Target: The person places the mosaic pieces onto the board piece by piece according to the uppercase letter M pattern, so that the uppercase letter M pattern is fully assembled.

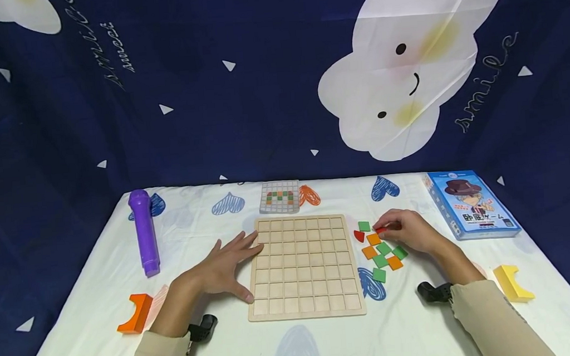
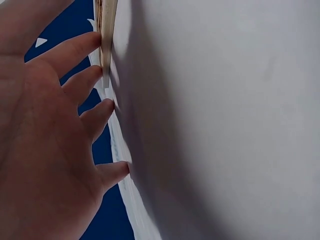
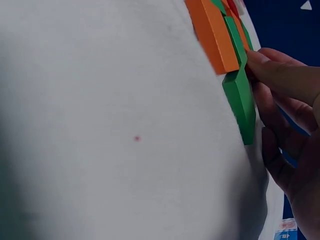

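Beige sleeves are reaching in from the near edge of the bench (image 1: 101, 326), one to each side of a wooden grid board (image 1: 304, 266) lying between the two hands. Resting flat beside the board, the left hand (image 1: 224, 266) is spreading its fingers straight, with the fingertips (image 2: 97, 40) touching the board's left edge; judging by this, it is steadying the board so it does not slide. It is grasping nothing. Off to the board's other side, the right hand (image 1: 409, 229) is pinching a small red tile (image 1: 380, 229) between thumb and forefinger at the far end of a loose cluster of green and orange tiles (image 1: 383, 251), which are lying just beneath and beside its palm, within easy reach. A red quarter-round piece (image 1: 359, 235) is sitting between that hand and the board. Beyond the board, a small pattern card (image 1: 279, 196) is lying face up, probably as a guide for the layout. Well out past the left hand are a purple marker-like tube (image 1: 143, 232) and an orange curved block (image 1: 136, 314); past the right hand are a blue game box (image 1: 470, 203) and a yellow curved block (image 1: 511, 284).
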Motion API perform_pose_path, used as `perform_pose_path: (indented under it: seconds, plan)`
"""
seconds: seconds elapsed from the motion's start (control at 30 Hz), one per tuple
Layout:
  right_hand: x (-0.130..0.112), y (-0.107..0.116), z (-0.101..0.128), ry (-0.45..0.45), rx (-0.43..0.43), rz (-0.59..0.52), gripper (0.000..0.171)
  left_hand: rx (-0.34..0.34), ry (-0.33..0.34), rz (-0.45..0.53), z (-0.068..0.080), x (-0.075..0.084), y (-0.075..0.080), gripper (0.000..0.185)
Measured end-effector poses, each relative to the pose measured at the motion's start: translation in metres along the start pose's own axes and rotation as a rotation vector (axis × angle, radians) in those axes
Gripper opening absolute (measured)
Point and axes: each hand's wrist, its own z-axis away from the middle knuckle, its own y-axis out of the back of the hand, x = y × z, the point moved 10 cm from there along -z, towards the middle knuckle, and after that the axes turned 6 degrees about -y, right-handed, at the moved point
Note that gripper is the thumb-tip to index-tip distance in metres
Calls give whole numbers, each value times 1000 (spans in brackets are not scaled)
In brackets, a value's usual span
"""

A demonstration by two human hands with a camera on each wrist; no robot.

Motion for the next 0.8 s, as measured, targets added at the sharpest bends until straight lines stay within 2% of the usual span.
perform_pose_path:
  seconds: [0.23, 0.37, 0.57, 0.8]
  plan:
    - [4, 1, -1, -25, -15, -5, 26, -2, -9, 9, -1, 1, 0, 118]
    - [4, 5, -2, -37, 8, 0, 26, -2, -30, 28, -1, 3, -1, 117]
    - [-5, 15, -4, -16, 68, 2, 30, -8, -54, 46, -1, 7, -1, 116]
    - [-25, 16, -5, 23, 78, -52, 32, -16, -57, 47, -2, 9, -1, 115]
